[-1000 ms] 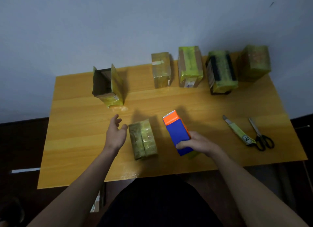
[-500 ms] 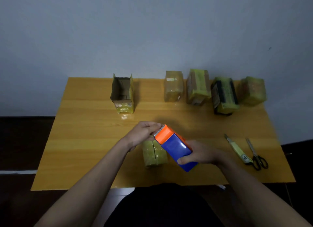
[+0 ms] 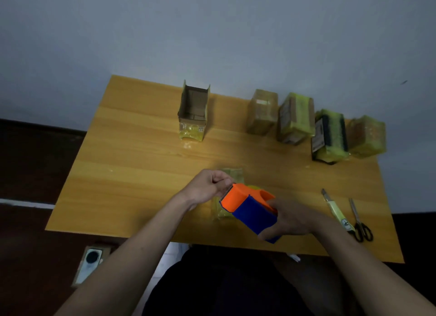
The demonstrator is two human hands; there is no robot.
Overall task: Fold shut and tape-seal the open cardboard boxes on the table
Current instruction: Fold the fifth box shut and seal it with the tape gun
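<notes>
The left hand (image 3: 207, 186) has its fingers curled, the tips pinched together at the orange mouth of the tape dispenser (image 3: 247, 209); whether a tape end sits between them is too small to tell. The right hand (image 3: 290, 219) grips the dispenser's blue body from the right side, fingers wrapped round it, holding it tilted above the table with the orange end up and to the left.

Directly beneath both hands, a small box wrapped in yellowish tape (image 3: 227, 197) lies on the wooden table (image 3: 132, 186), mostly hidden by the dispenser and the left fingers, which hover just above its far end.

Farther out, an open cardboard box (image 3: 194, 110) stands upright near the far edge, flaps up, well apart from the hands. To its right, a row of four taped boxes (image 3: 297, 117) lines the far right side, standing just beside one another. Near the right edge lie a utility knife (image 3: 335, 209) and black-handled scissors (image 3: 359, 221), side by side.
</notes>
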